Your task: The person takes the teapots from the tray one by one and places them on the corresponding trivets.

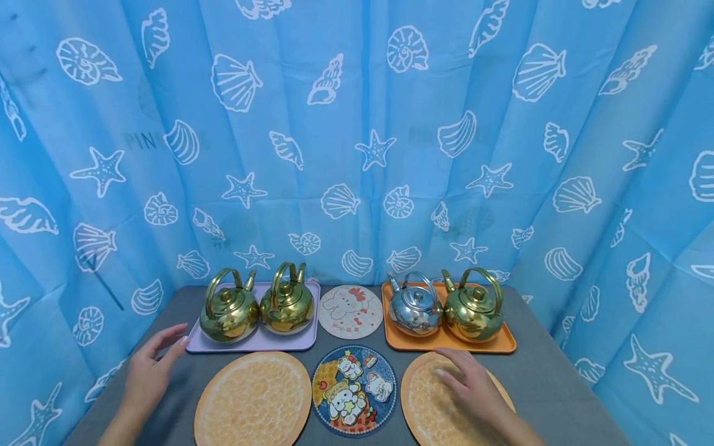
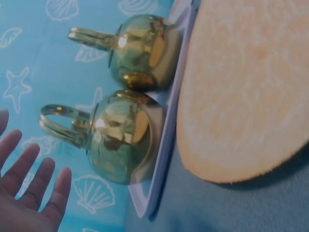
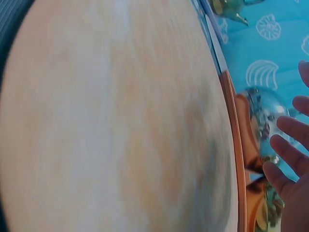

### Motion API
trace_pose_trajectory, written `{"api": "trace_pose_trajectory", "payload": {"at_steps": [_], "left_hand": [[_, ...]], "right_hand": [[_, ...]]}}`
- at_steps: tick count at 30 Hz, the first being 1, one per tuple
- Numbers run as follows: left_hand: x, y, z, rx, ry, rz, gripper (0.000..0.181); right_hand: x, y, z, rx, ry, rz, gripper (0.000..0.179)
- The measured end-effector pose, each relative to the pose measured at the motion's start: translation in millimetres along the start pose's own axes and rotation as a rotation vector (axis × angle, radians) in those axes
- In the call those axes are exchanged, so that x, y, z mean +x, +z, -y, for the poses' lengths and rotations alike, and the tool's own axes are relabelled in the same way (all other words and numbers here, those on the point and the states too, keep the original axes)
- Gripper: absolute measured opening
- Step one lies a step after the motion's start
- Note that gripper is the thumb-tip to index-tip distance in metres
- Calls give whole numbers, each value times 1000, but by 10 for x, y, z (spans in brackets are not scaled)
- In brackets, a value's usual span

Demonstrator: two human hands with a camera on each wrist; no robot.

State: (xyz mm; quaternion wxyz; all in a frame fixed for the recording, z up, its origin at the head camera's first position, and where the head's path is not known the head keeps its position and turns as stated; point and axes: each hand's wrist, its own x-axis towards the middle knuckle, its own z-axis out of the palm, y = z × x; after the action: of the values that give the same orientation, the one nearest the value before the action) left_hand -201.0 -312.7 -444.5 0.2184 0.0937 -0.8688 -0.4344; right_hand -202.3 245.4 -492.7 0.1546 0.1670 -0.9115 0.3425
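Observation:
My left hand (image 1: 149, 371) hovers beside the front left corner of a lilac tray (image 1: 253, 345), its fingers spread and holding nothing. On that tray stand two gold teapots, the left one (image 1: 229, 316) nearest this hand and another (image 1: 287, 306) to its right. My right hand (image 1: 471, 384) is over the right round bread-patterned mat (image 1: 426, 396), fingers extended and holding nothing. Beyond it an orange tray (image 1: 452, 348) carries a silver teapot (image 1: 415, 310) and a gold teapot (image 1: 473, 313). In the left wrist view both gold teapots (image 2: 125, 137) show their raised handles.
Between the trays lies a pale round mat with a rabbit (image 1: 351, 313). In front of it is a blue cartoon mat (image 1: 354, 391). Another bread-patterned mat (image 1: 253, 399) lies before the lilac tray. A blue shell-print curtain (image 1: 357, 124) hangs behind the grey table (image 1: 178, 396).

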Motion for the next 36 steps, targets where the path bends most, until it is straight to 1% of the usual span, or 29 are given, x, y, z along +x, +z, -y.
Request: {"api": "trace_pose_trajectory", "payload": {"at_steps": [3, 9, 16, 19, 21, 26, 31, 33, 36], "left_hand": [[15, 14, -18, -40, -15, -16, 44], [47, 49, -65, -93, -12, -50, 41], [99, 78, -64, -159, -30, -63, 39], [127, 92, -64, -192, -35, -80, 38], [146, 105, -58, -209, -21, -90, 36], [192, 150, -25, -225, 4, -118, 32], [254, 224, 27, -259, -22, -175, 29], [286, 250, 47, -287, -25, -198, 28], [327, 276, 57, -300, -25, -221, 29]], "right_hand": [[35, 62, 33, 26, 13, 13, 35], [93, 171, 104, 100, 52, 33, 33], [171, 294, 205, 121, -2, 16, 31], [210, 350, 252, 139, -2, 23, 30], [237, 393, 285, 149, 3, 31, 29], [315, 517, 362, 175, 20, 78, 29], [402, 637, 426, 212, 41, 126, 30], [434, 687, 444, 223, 40, 139, 31], [482, 762, 472, 242, 42, 167, 31]]}}
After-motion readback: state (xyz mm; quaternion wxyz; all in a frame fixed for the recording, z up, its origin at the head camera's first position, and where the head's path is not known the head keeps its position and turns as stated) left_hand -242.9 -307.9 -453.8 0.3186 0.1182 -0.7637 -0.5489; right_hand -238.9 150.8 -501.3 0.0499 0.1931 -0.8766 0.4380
